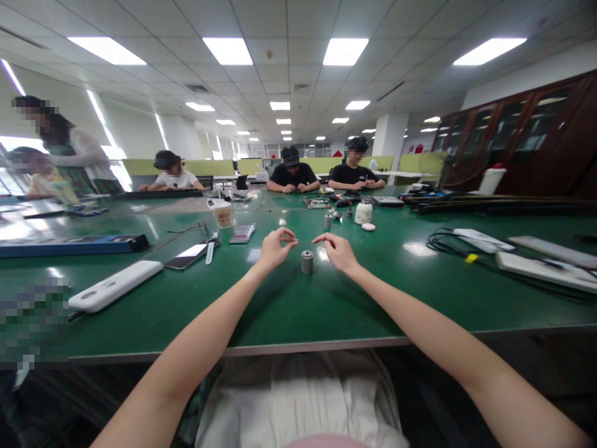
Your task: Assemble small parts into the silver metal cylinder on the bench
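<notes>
A small grey metal cylinder [306,262] stands upright on the green table, just in front of and between my two hands. My left hand [276,247] is raised beside it on the left, thumb and fingertips brought together in a pinch; anything between the tips is too small to make out. On the right, my right hand [338,251] hovers with the index finger stretched toward the left hand and the other fingers bent. A gap separates the hands, and neither touches the cylinder. Beyond them stands a second small metal cylinder [328,222].
A white jar [364,213] and its pink lid [368,227] sit behind my right hand. On the left are a paper cup [222,214], a phone [186,255] and a white power strip [116,286]. Cables and another power strip [545,269] lie right. Several people sit across.
</notes>
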The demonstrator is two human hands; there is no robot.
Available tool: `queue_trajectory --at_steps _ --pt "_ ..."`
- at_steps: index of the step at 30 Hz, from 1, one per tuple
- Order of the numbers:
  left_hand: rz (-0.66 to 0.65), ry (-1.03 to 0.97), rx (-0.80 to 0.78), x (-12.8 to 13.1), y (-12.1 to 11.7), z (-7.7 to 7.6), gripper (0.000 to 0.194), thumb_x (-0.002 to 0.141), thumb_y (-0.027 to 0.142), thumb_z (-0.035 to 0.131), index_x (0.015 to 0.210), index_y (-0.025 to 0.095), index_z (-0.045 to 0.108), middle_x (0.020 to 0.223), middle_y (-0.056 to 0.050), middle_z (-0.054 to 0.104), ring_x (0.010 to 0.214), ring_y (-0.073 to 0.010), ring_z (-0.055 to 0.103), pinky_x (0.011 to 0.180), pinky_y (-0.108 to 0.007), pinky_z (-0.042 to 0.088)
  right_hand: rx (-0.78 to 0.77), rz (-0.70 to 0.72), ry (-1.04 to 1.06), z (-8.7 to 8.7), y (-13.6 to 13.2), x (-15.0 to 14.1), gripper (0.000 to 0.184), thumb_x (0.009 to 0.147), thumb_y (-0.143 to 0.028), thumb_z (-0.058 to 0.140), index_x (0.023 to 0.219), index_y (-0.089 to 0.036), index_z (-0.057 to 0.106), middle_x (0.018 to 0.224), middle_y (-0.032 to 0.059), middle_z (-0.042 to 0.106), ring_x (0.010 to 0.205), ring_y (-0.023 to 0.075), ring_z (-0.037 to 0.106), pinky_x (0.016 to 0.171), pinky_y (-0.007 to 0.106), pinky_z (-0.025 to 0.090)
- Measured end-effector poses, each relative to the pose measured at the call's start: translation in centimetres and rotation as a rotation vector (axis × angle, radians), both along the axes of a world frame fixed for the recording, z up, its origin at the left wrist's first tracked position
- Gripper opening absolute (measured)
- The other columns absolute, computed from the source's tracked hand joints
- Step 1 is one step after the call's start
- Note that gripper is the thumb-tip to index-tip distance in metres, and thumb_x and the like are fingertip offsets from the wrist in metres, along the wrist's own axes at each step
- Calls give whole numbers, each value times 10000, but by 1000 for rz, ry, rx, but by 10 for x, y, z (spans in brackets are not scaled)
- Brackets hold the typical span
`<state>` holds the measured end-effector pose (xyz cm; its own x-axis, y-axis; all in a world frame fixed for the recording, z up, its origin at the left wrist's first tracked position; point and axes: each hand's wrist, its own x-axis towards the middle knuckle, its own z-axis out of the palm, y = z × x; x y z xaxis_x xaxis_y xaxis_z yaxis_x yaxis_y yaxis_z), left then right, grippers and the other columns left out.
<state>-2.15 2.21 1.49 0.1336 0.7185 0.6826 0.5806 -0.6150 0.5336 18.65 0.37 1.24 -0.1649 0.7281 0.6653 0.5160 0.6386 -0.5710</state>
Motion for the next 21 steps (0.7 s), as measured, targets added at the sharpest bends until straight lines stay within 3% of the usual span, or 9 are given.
queue_trajectory --at_steps 3,7,14,18,21 --pt "8 217 -135 -19 14 -13 149 704 195 725 838 213 664 768 -27 772 863 -240 712 893 -409 480 -11 -14 -24 1 0 1 348 833 -167 403 901 -196 743 654 -1 630 559 143 485 560 248 322" --pt "-21 276 -267 -30 22 -23 216 671 199 739 880 229 692 860 -22 779 896 -240 717 858 -365 497 -23 -8 -61 0 0 1 343 837 -165 408 907 -205 742 701 2 656 594 147 515 575 245 336" --pt "81 292 -115 -16 8 -12 199 721 193 718 907 261 698 789 6 776 903 -244 699 901 -403 451 -55 -24 -121 -2 1 0 343 851 -175 413 924 -218 746 677 -8 659 535 136 480 537 244 308" --pt "-41 95 2 2 -5 -3 167 807 236 669 973 227 681 887 -32 768 879 -208 702 883 -349 471 -53 -30 -135 -3 2 1 343 849 -160 418 929 -222 746 698 -5 673 573 145 519 553 242 326" --pt "-111 75 46 14 -14 1 165 828 243 659 990 221 680 901 -29 764 901 -207 688 869 -340 472 -47 -30 -143 -4 3 1 335 848 -148 428 932 -225 744 763 4 704 643 161 569 592 248 356"
